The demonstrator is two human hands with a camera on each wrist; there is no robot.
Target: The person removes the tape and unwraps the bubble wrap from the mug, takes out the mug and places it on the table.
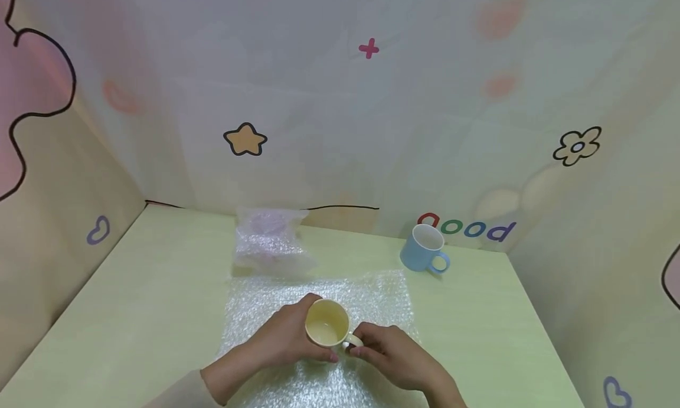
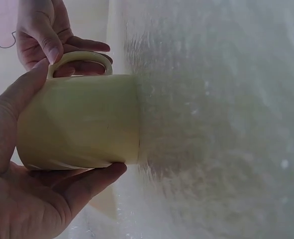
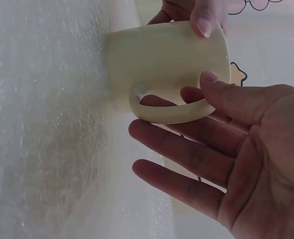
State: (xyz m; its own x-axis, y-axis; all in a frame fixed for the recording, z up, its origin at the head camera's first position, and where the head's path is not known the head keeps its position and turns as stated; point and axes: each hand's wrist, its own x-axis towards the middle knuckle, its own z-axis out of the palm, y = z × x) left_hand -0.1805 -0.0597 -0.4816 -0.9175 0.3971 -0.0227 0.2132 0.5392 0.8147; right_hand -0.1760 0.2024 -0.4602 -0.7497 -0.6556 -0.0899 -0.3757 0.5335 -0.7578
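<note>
A pale yellow mug (image 1: 327,323) stands upright over a sheet of bubble wrap (image 1: 249,302), its base right at the wrap in both wrist views. My left hand (image 1: 289,335) grips the mug's body from the left, thumb on the near side and fingers round the far side. From the right, my right hand (image 1: 390,355) pinches the mug's handle (image 3: 174,113) between thumb and index finger. The other fingers (image 3: 181,186) of that hand spread out below the handle in the right wrist view. Inside, the mug shows only its bare yellow bottom.
Behind the sheet, at the back left, lies a bubble-wrapped bundle (image 1: 271,240) with something pinkish inside. A light blue mug (image 1: 417,253) with a white interior stands at the back right of the pale table (image 1: 478,325). Printed cloth walls (image 1: 340,113) enclose the table's back and sides.
</note>
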